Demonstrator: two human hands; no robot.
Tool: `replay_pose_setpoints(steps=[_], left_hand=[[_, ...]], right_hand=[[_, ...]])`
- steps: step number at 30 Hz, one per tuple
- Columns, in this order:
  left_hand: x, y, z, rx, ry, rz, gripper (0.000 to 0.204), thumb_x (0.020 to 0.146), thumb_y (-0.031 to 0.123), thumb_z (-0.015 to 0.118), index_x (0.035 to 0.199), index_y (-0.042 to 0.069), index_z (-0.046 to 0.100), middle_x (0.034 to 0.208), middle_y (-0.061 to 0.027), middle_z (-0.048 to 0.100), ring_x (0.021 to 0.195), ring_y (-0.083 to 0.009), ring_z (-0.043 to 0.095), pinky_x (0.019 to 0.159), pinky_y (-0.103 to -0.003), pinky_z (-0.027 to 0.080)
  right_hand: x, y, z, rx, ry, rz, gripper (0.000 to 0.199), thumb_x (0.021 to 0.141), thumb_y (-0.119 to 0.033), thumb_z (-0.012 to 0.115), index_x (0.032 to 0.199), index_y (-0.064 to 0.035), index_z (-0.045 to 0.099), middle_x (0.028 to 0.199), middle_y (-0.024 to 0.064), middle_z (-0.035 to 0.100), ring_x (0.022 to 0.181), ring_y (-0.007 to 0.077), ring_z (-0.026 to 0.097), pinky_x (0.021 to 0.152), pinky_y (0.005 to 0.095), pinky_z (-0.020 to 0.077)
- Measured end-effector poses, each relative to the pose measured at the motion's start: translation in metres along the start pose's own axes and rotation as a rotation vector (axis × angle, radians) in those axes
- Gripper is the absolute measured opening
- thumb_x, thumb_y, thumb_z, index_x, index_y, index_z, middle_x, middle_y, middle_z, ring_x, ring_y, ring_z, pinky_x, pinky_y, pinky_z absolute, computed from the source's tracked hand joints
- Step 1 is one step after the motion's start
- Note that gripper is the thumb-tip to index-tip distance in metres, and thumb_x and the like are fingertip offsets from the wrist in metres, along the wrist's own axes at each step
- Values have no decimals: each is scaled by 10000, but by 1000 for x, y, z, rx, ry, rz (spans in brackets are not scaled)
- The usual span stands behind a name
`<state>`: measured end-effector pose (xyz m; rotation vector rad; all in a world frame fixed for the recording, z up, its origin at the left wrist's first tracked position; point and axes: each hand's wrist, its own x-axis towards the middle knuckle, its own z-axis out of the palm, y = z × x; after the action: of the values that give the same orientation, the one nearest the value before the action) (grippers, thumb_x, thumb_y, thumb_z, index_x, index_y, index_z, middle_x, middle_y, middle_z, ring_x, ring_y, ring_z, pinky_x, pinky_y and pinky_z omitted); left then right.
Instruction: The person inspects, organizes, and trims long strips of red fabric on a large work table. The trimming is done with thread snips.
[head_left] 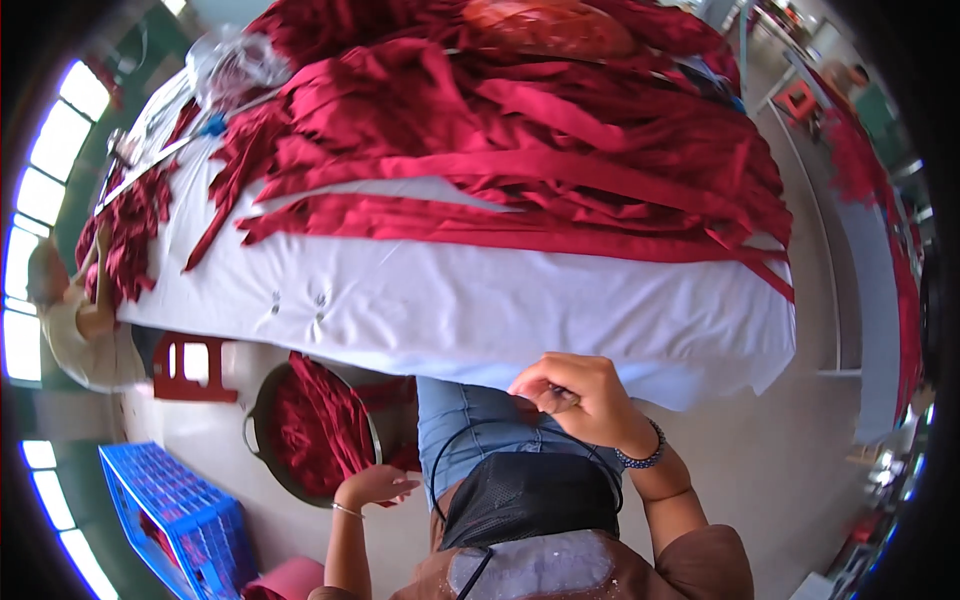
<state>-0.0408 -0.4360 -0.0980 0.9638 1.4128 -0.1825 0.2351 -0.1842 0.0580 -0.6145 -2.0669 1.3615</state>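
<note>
My right hand (585, 398) is closed at the near edge of the table, in front of my jeans. Its curled fingers hold a small dark object (566, 396), mostly hidden, whose kind I cannot make out. Low on the left, my left hand (375, 486) is beside the rim of a round tub (262, 448), its fingers loosely stretched out. Dark red cloth (318, 425) fills the tub, and a little red shows just under the left fingertips. Long strips of the same red fabric (560, 150) lie heaped across the white-covered table (480, 300).
A red plastic stool (195, 367) and a blue crate (190, 515) stand left on the floor, with a pink container (285, 580) near the crate. Another person (80, 320) handles red cloth at the table's left end. Clear plastic (235, 68) lies at the back left.
</note>
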Motion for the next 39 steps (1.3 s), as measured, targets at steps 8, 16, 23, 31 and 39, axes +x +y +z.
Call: replay_pose_setpoints(steps=[8,16,23,31,39], left_hand=[[-57,272,-152,451,928,1055,233,754,-29,681,981,-1,638,930,-147,621,886,-328,600,775,-388,489],[13,343,-191,760,1490,998,266,687,20,725,927,36,612,1075,-104,549,987,-304,515,829,-409,431],[-41,333,-115,562,1069,1295,268,625,-83,692,795,23,514,850,-121,600,780,-294,594,681,-364,486],[-56,283,-78,740,809,1100,177,659,-12,697,739,35,546,896,-78,590,629,-202,589,511,-314,479],[-33,271,-66,459,768,950,335,697,199,797,776,9,532,1008,-137,584,860,-301,591,741,-384,490]], right_hand=[[-42,35,-41,136,531,142,347,1018,-216,431,867,9,647,621,4,525,564,45,439,524,210,338],[-55,43,-48,389,668,119,331,1040,-210,367,1182,13,567,834,65,639,473,-9,365,462,161,308],[-34,33,-52,799,693,276,400,1019,-261,461,1288,33,503,947,72,674,434,-18,283,411,176,239],[-26,34,-55,849,1026,225,137,898,-122,661,878,-23,569,635,-44,488,420,15,310,427,218,236],[-46,42,-52,843,883,213,43,931,-50,571,904,-81,564,619,-63,457,380,21,263,407,215,222]])
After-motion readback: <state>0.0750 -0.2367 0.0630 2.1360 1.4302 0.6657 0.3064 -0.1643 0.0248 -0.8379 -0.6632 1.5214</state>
